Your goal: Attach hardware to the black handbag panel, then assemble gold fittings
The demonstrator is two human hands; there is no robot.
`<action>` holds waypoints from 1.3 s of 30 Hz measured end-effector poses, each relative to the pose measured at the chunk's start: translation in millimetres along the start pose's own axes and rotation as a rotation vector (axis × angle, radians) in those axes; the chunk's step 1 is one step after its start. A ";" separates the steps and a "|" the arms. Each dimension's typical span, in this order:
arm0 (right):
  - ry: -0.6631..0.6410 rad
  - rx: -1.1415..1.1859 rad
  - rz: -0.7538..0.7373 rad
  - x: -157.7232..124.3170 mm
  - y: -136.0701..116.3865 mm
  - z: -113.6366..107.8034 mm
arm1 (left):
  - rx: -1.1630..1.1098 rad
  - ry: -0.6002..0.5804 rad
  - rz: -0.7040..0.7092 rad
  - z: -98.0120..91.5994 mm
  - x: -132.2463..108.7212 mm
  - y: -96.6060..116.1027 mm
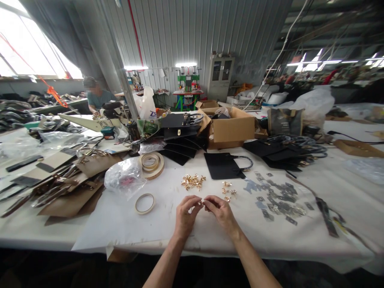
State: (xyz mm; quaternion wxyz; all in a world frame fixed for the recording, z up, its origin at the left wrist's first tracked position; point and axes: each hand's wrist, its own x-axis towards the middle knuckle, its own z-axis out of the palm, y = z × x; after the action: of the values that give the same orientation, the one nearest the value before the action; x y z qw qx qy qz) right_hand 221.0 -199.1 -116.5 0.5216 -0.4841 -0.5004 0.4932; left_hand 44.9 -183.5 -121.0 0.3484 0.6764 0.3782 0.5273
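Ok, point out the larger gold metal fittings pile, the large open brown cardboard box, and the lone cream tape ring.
Gold metal fittings pile [192, 182], head view: heap's middle.
Brown cardboard box [232, 131], head view: front wall.
Cream tape ring [144, 213], head view: near rim.

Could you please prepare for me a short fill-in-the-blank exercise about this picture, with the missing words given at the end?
1. In the picture, the big gold pile lies to the ____ of the small gold pile.
2. Of these two piles, the left grip is nearer to the ____ one.
3. The bag just behind the small gold pile is ____ in colour.
Missing words: left; big; black.
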 end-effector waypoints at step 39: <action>0.082 -0.279 -0.213 -6.9 2.0 11.6 | 0.029 -0.055 -0.281 2.0 4.5 -5.4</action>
State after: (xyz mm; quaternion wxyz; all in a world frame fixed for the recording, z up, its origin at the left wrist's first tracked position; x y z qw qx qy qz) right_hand 209.3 -205.8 -118.5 0.5188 -0.5156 -0.5908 0.3406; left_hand 46.8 -177.1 -124.1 0.4193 0.6360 0.4670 0.4490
